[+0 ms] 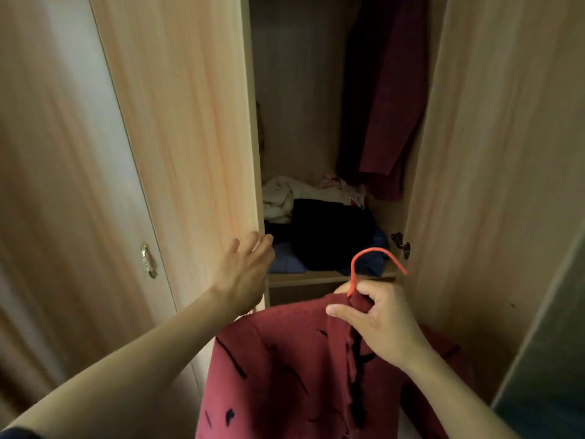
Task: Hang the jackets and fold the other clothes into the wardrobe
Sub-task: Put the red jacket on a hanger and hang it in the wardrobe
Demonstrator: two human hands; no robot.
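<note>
Right hand (384, 324): pinching collar of red jacket (285, 375) at base of red hanger (373, 264) hook; near, right of centre.
Left hand (245, 269): fingers spread wide, holding nothing, at edge of left wardrobe door (177, 137).
Red jacket: on hanger, hanging below right hand, outside wardrobe.
Far right, inside: dark red garment (392, 99) hanging.
Shelf (304, 276): loose pile of clothes (319, 223), white, black, blue.
Right door (493, 153): open.

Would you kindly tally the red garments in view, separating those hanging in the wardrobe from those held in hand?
Hanging in the wardrobe: 1, the dark red coat.
Held in hand: 1, the red jacket on the red hanger, gripped by the right hand.
Total: 2.
</note>
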